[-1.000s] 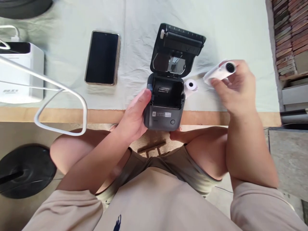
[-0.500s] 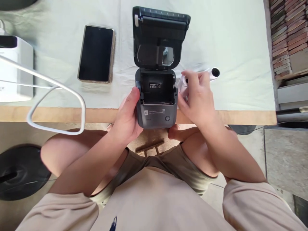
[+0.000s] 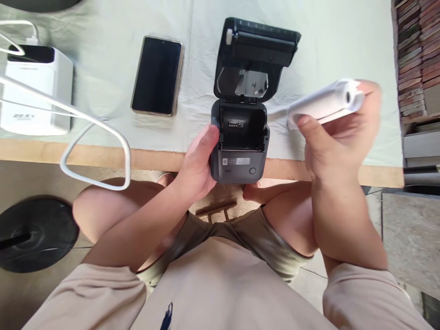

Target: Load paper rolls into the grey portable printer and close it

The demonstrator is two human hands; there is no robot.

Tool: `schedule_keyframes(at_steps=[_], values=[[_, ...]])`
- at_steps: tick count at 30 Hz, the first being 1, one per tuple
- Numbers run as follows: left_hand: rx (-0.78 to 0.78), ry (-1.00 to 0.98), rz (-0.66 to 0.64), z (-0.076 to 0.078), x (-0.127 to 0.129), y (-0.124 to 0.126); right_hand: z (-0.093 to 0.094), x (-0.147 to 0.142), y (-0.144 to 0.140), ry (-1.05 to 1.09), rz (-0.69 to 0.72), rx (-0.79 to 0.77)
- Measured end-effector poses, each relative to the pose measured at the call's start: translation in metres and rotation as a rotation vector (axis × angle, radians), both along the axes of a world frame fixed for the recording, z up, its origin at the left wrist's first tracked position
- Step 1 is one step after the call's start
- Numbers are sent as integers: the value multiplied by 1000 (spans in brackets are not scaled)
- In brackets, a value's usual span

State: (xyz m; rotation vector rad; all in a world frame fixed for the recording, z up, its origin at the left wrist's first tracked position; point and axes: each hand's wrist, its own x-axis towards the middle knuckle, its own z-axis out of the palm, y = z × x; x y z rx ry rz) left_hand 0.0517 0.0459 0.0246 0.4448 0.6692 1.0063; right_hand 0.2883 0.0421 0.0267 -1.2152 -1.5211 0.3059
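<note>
The printer (image 3: 240, 112) rests in the left grip (image 3: 199, 165), above the bench's (image 3: 161, 158) front edge. It is dark grey, its lid (image 3: 254, 59) swung up. The left grip clasps its side, thumb on the rim; the right grip (image 3: 338, 142) curls round white rolled paper (image 3: 319, 101), apart from the printer.

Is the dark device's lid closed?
No: the lid stands open beyond the dark device, leaving its inner compartment exposed.
</note>
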Motion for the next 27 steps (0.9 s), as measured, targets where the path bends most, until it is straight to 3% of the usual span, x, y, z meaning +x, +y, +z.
schedule_keyframes(at_steps=[3,7,13,19,24,27], values=[[46,26,-25,0,2,-1,24,-17,-17,-172,4,128],[139,76,18,-3,3,-4,42,-38,-31,-431,114,30],[182,128,-69,-6,-1,-7,37,-35,-22,-560,109,-138],[107,2,-91,-8,-2,0,29,-37,-21,-621,149,210],[86,-28,-164,-7,-8,5,31,-39,-22,-669,264,219],[114,26,-149,-6,-9,4,35,-37,-19,-583,297,247]])
